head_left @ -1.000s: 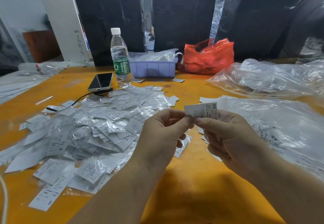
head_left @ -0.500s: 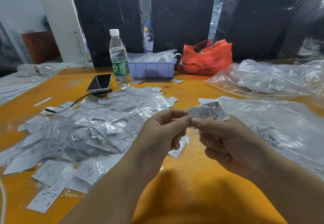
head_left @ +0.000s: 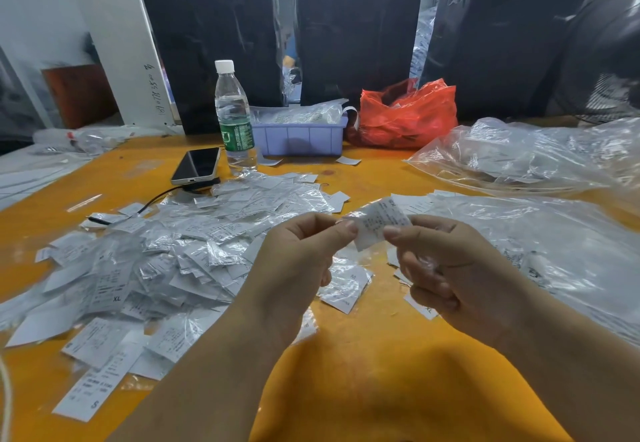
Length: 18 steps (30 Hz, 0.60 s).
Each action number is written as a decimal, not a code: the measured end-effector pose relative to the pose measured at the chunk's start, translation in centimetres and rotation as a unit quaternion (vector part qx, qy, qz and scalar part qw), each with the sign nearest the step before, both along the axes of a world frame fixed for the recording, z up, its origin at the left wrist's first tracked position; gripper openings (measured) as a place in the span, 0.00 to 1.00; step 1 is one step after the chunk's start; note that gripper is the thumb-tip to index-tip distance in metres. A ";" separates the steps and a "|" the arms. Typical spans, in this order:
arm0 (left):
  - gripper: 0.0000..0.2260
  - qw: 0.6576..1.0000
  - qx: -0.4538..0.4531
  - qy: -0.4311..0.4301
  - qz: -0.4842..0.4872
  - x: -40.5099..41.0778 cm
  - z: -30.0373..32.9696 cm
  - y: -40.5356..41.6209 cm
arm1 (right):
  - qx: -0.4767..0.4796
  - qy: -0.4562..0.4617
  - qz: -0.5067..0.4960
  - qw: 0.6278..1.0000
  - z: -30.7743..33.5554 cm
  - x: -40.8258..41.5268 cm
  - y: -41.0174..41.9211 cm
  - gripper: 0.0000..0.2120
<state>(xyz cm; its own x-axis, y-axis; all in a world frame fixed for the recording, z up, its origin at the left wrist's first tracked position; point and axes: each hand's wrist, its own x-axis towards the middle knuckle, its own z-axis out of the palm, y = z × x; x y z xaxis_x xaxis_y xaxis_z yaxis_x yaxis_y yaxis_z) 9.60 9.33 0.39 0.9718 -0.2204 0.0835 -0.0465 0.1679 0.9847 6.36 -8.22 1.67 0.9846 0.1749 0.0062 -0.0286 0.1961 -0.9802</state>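
Observation:
A small white printed label (head_left: 375, 225) hangs tilted above the orange table (head_left: 363, 171), and thin clear film seems to lie around it. My left hand (head_left: 298, 268) pinches its left edge between thumb and forefinger. My right hand (head_left: 460, 272) pinches its right edge the same way, with the other fingers curled under. A wide heap of bagged labels (head_left: 166, 261) covers the table to the left of my hands. One bagged label (head_left: 344, 286) lies flat between my wrists.
A water bottle (head_left: 234, 119), a phone (head_left: 197, 164) on a charging cable and a lilac bin (head_left: 298, 133) stand behind the heap. A red plastic bag (head_left: 408, 114) sits further right. Clear plastic bags (head_left: 526, 157) with more labels spread over the right side. Black wrapped boxes (head_left: 356, 29) line the back.
The label has tipped from level to slanted and my thumbs have drawn slightly apart, showing more of it. Both hands stay in place above the table.

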 end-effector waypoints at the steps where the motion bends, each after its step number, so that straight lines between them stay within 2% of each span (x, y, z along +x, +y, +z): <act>1: 0.06 1.000 0.013 0.007 0.006 0.2 0.1 0.3 | -0.011 0.003 -0.026 1.000 0.1 0.1 -0.1 0.01; 2: 0.07 0.999 0.035 0.012 0.012 0.4 0.1 0.5 | -0.046 -0.001 -0.063 0.997 0.3 0.2 -0.3 0.03; 4: 0.08 0.989 0.139 -0.009 0.045 0.8 -0.1 1.1 | -0.217 -0.058 -0.149 0.963 0.3 0.4 -1.0 0.01; 6: 0.07 0.939 0.318 -0.077 0.107 1.3 -0.6 1.4 | -0.365 -0.118 -0.205 0.901 0.2 0.8 -1.7 0.03; 8: 0.07 0.886 0.426 -0.105 0.150 1.4 -1.0 1.6 | -0.414 -0.123 -0.213 0.876 0.0 1.1 -2.2 0.05; 12: 0.03 0.829 0.520 -0.063 0.195 1.8 -1.1 2.3 | -0.524 -0.082 -0.175 0.829 -0.7 1.6 -2.6 0.07; 13: 0.04 0.816 0.533 -0.068 0.211 1.8 -1.1 2.4 | -0.550 -0.072 -0.161 0.816 -0.8 1.6 -2.6 0.07; 14: 0.10 0.805 0.542 -0.080 0.226 1.8 -1.1 2.5 | -0.577 -0.061 -0.147 0.801 -1.0 1.6 -2.5 0.07; 16: 0.17 0.800 0.536 -0.127 0.238 1.5 -1.1 2.4 | -0.621 -0.035 -0.125 0.773 -1.2 1.5 -2.6 0.05; 18: 0.16 0.810 0.521 -0.174 0.206 1.1 -1.1 1.7 | -0.643 -0.011 -0.108 0.758 -1.1 1.4 -2.6 0.10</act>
